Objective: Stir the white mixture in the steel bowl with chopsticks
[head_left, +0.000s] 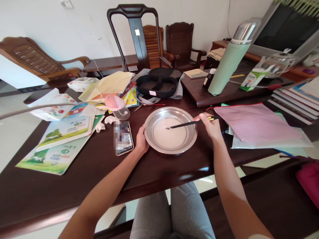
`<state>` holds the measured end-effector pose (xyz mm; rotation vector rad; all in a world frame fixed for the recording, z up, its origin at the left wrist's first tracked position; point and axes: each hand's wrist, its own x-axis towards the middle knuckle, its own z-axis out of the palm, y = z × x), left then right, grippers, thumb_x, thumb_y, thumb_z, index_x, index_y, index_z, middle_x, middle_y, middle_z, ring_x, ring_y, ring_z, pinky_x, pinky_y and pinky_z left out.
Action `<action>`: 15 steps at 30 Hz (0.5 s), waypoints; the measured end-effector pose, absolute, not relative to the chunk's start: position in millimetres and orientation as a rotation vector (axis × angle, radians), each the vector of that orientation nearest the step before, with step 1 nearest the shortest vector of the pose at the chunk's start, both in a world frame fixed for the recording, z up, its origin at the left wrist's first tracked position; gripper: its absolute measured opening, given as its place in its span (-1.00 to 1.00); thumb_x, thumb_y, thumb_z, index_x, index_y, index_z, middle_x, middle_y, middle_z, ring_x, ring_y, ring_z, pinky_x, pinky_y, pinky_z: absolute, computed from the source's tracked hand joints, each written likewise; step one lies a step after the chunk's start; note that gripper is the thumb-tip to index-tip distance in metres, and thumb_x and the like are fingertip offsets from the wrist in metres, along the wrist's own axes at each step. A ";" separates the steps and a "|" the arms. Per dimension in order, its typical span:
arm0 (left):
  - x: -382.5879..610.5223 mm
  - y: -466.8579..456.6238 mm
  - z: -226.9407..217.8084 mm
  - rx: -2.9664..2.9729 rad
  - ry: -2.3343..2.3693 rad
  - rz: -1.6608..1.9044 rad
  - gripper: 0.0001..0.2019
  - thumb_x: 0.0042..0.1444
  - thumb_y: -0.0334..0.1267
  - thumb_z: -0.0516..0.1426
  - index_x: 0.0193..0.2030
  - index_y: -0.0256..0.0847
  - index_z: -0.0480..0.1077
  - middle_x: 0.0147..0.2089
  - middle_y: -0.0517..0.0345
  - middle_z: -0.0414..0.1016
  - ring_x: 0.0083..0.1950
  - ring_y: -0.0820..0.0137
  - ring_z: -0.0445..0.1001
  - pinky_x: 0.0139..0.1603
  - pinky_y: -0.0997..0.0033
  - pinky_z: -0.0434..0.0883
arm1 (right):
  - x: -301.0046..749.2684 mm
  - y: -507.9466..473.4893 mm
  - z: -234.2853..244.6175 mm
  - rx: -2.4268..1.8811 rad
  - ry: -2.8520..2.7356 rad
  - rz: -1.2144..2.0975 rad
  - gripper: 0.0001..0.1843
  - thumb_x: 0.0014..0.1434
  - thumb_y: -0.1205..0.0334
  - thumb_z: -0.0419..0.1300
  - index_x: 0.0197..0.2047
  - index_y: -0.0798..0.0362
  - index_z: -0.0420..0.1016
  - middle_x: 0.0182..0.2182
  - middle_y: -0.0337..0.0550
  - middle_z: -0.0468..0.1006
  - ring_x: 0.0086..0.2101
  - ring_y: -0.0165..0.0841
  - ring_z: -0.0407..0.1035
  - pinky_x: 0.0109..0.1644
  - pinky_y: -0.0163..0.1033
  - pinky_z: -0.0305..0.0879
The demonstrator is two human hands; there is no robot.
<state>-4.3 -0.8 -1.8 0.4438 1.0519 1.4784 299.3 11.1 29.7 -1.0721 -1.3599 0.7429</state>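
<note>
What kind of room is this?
It looks like a living room in somebody's home, perhaps used for eating too: there is a big television, a carved wooden armchair by the wall, and a glass teapot.

So my left forearm (109, 186) angles inward, left hand (142, 141) curled in a side grip with the thumb up top. Right forearm (229, 176) reaches forward too, right hand (210, 125) pinched pen-style, thumb pointing inward.
</note>
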 end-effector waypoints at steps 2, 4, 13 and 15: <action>-4.8 -0.9 -2.4 0.444 1.059 1.479 -0.66 -0.04 0.04 0.46 -0.41 -0.13 0.51 -0.32 0.18 0.67 -0.09 0.17 0.67 0.02 0.26 0.58 | 303.3 12.7 28.3 -1.084 -1.273 0.689 -0.35 0.26 -0.49 0.33 -0.55 -0.12 0.54 -0.56 -0.18 0.65 -0.39 -0.15 0.64 -0.07 0.02 0.62; -5.1 -0.9 -2.9 0.441 1.066 1.483 -0.65 -0.06 0.04 0.47 -0.42 -0.12 0.49 -0.34 0.19 0.66 -0.09 0.17 0.66 0.02 0.26 0.58 | 304.4 12.3 28.0 -1.065 -1.244 0.693 -0.33 0.29 -0.47 0.32 -0.58 -0.12 0.53 -0.59 -0.18 0.61 -0.42 -0.15 0.63 -0.11 0.01 0.61; -4.4 0.1 -4.4 0.445 1.069 1.486 -0.64 -0.06 0.06 0.46 -0.38 -0.13 0.51 -0.31 0.17 0.67 -0.05 0.15 0.67 0.03 0.26 0.56 | 296.7 9.6 31.5 -1.044 -1.417 0.767 -0.38 0.21 -0.50 0.37 -0.49 -0.11 0.62 -0.44 -0.15 0.74 -0.29 -0.12 0.69 -0.03 0.01 0.62; -4.5 0.0 -4.2 0.451 1.070 1.486 -0.64 -0.05 0.06 0.46 -0.38 -0.13 0.51 -0.31 0.17 0.67 -0.04 0.13 0.68 0.05 0.24 0.57 | 301.3 12.4 29.8 -1.074 -1.324 0.705 -0.35 0.24 -0.50 0.34 -0.54 -0.12 0.56 -0.51 -0.16 0.69 -0.35 -0.13 0.67 -0.04 0.02 0.62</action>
